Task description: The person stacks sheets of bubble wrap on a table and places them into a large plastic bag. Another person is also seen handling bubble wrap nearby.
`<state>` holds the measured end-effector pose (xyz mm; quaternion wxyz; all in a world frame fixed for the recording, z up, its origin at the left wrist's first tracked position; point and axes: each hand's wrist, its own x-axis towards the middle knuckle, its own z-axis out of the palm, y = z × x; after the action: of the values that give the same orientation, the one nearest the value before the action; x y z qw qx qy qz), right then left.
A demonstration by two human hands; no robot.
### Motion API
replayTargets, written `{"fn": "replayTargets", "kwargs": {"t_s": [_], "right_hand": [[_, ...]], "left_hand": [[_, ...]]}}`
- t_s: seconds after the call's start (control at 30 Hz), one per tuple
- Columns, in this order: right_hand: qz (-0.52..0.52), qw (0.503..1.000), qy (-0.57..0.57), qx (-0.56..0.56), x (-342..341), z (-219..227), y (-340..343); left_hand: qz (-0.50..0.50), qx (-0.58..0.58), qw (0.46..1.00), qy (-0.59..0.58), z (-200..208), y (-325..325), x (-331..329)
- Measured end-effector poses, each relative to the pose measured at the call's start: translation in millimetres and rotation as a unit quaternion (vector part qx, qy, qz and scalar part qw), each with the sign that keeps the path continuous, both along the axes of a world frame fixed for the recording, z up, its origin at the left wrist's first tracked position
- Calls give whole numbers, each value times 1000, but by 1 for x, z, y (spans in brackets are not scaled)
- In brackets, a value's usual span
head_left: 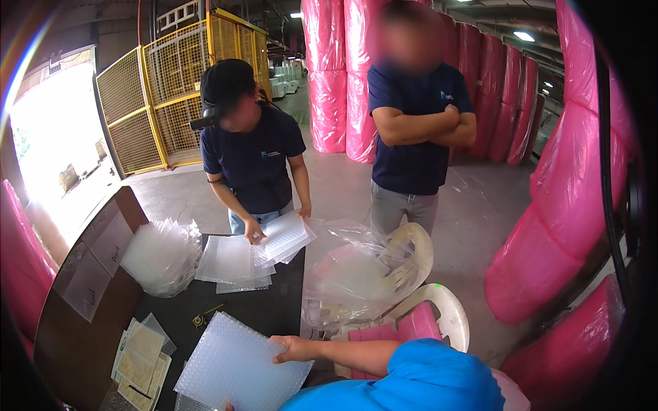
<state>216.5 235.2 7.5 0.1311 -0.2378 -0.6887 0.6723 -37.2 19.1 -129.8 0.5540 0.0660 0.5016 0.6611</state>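
Note:
A stack of clear bubble-wrap sheets (pixel 236 356) lies tilted over the near part of the dark table. My right hand (pixel 293 349) grips its right edge, thumb on top and the other fingers mostly hidden beneath. Of my left hand (pixel 229 407) only a fingertip shows at the lower border, by the stack's near edge; its other fingers are out of sight. More bubble wrap (pixel 185 402) peeks out under the near left corner. Beyond the stack a small yellow-and-black tape measure (pixel 199 320) rests on the table.
Across the table (pixel 185 305), a co-worker (pixel 250 157) handles bubble-wrap sheets (pixel 236 260). A bubble-wrap pile (pixel 161 257) and papers (pixel 142 356) lie left. White chairs (pixel 449 315) with plastic film (pixel 343 274) and pink rolls (pixel 418 322) stand right. Another person (pixel 419 130) stands behind, arms crossed.

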Motion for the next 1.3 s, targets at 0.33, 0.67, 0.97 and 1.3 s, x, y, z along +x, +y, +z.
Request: {"fn": "replayTargets", "kwargs": {"t_s": [0.33,0.67,0.97,1.3], "right_hand": [[-26,988,6,151,-1,-35,-4],[-231,971,31,48,1,19,-7],[-179,981,63,-42,0,35,-17],[-175,969,153,-79,-15,46,-12]], "left_hand": [[43,14,990,134,65,-1,58],[154,78,852,494,148,19,74],[164,2,803,573,129,2,73],[139,44,687,712,119,-13,62]]}}
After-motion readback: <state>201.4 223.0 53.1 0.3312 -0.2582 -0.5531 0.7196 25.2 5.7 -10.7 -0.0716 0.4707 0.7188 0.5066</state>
